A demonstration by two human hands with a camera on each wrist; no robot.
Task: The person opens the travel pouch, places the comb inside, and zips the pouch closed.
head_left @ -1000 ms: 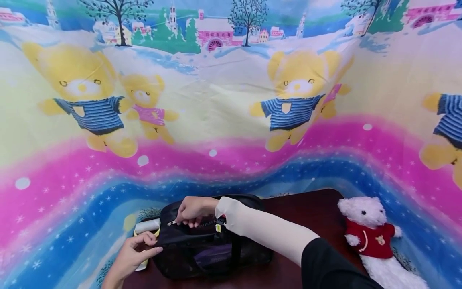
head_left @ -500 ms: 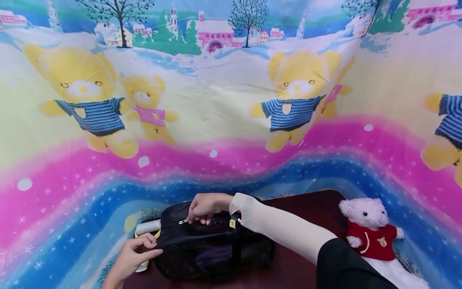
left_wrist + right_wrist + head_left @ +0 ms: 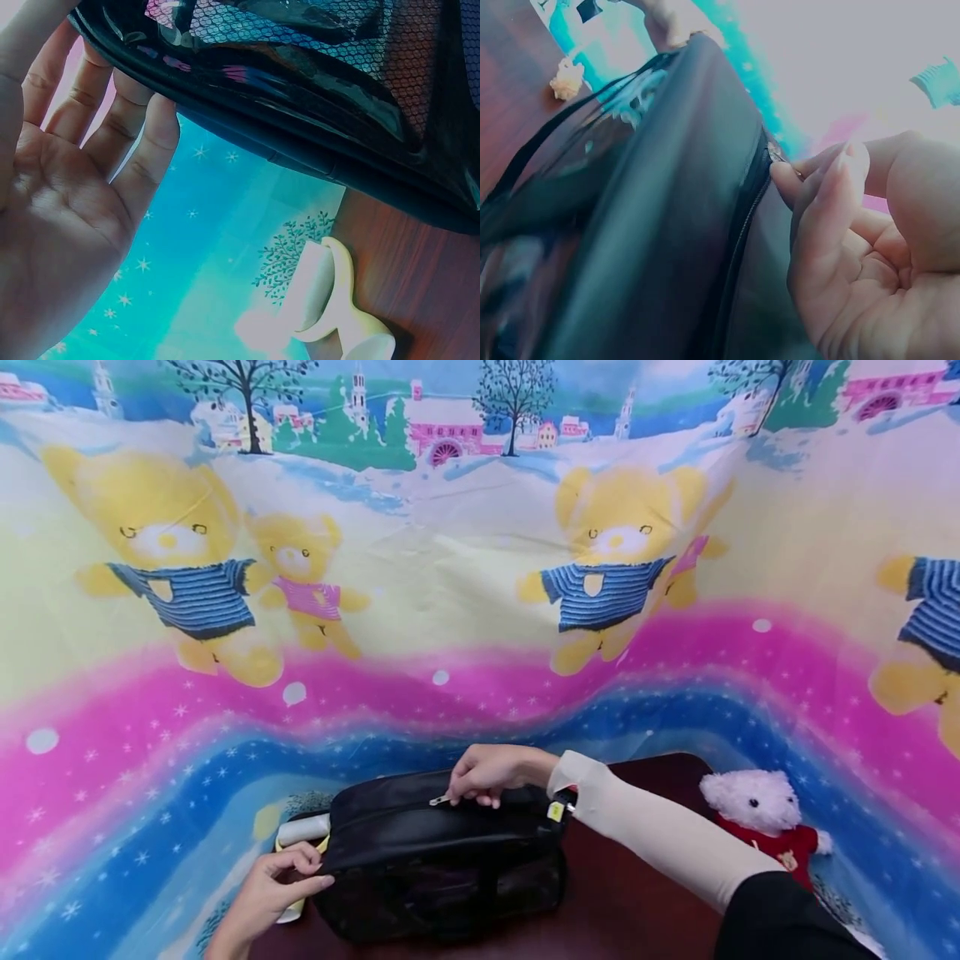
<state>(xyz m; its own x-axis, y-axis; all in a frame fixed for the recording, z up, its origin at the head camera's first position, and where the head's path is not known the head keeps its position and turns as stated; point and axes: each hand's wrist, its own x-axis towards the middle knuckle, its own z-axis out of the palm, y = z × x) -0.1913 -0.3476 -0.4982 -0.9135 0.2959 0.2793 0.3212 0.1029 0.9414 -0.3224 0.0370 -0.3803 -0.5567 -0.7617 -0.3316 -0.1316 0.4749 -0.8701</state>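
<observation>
A black bag [image 3: 420, 843] with a glossy, see-through front panel lies on the dark wooden table. My right hand [image 3: 486, 775] pinches the metal zipper pull [image 3: 438, 801] on the bag's top, left of the middle. Seen from the right wrist, thumb and fingertip hold that zipper pull [image 3: 780, 155], and the zipper teeth [image 3: 744, 225] run along the bag beyond it. At the bag's left end, my left hand [image 3: 273, 887] grips the corner edge. In the left wrist view the left hand's [image 3: 82, 172] fingers bend against the black edging, below the mesh-patterned panel [image 3: 292, 52].
A lint roller [image 3: 303, 829] with a white roll and yellow frame lies just left of the bag, partly behind my left hand. A white plush bear [image 3: 753, 802] in a red top is at the right. A printed bear curtain [image 3: 442, 610] hangs behind the table [image 3: 630, 893].
My right hand has slid rightward along the bag's top with the zipper pull, from near the left end toward the middle. My left hand has kept its place at the corner.
</observation>
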